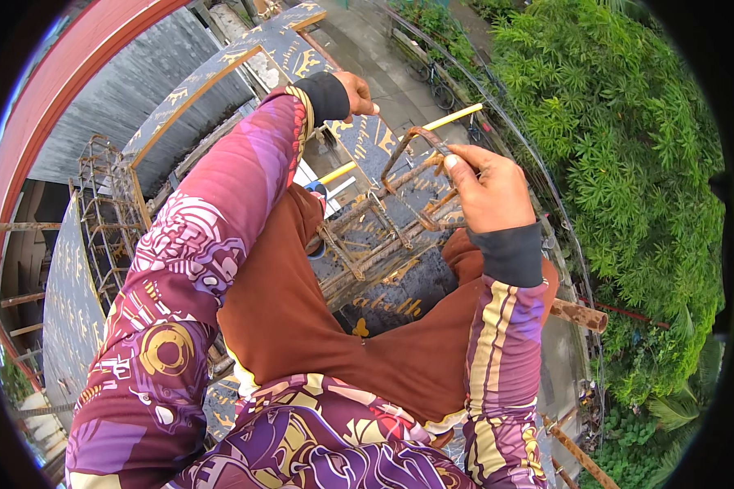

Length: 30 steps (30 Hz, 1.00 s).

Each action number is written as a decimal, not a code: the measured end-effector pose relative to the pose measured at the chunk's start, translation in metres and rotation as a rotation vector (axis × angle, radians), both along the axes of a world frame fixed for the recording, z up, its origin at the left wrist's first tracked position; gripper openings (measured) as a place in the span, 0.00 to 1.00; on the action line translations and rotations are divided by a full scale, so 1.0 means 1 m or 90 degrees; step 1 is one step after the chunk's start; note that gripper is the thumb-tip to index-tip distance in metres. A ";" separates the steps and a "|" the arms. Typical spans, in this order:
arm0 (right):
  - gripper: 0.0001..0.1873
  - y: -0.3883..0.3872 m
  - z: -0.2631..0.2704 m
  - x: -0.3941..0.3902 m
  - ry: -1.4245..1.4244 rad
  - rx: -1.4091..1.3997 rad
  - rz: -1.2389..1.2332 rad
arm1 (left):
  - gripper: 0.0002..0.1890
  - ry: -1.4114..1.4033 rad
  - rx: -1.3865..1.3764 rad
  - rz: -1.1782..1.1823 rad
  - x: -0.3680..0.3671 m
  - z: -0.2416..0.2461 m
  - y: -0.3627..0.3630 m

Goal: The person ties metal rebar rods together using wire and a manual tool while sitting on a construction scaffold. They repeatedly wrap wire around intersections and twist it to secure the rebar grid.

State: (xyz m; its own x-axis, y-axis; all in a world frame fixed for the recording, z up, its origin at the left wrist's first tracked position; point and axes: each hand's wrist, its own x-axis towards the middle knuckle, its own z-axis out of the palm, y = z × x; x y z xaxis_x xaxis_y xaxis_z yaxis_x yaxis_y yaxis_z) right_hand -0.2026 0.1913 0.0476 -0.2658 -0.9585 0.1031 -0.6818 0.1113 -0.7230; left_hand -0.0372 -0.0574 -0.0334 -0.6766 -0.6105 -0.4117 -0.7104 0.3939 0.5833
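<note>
My right hand [495,186] pinches the upper bend of a rusty rebar stirrup [395,160] between thumb and fingers. Farther up and to the left, over the printed plywood formwork [367,137], is my left hand [359,95], its fingers curled together; whether a thin wire lies between them cannot be told. Below the hands, between my knees, a rebar cage [373,244] of long bars and square stirrups runs diagonally over dark printed plywood. A yellow bar [455,117] passes behind the stirrup, with another yellow length [337,173] near my foot.
Ground and a parked bicycle [443,96] lie far below. Cables [526,143] run along the right, beside dense green foliage [605,153]. A rusty pipe [580,315] juts out by my right knee. On the left stand another rebar cage [101,214] and curved plywood forms [189,91].
</note>
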 end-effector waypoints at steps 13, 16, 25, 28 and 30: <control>0.18 0.056 0.066 -0.091 -0.661 -0.380 0.104 | 0.35 0.671 0.534 0.165 -0.018 0.041 0.033; 0.17 0.049 0.043 -0.120 -0.733 -0.363 0.103 | 0.29 0.792 0.710 -0.007 -0.024 0.059 0.037; 0.29 -0.024 -0.049 -0.150 -0.001 -0.009 -0.439 | 0.12 0.764 0.787 0.349 -0.055 0.079 0.096; 0.27 -0.028 -0.045 -0.114 -0.142 -0.185 -0.230 | 0.11 0.756 0.709 0.411 -0.093 0.081 0.115; 0.27 -0.026 -0.044 -0.075 -0.325 -0.201 -0.078 | 0.11 0.766 0.687 0.455 -0.108 0.082 0.112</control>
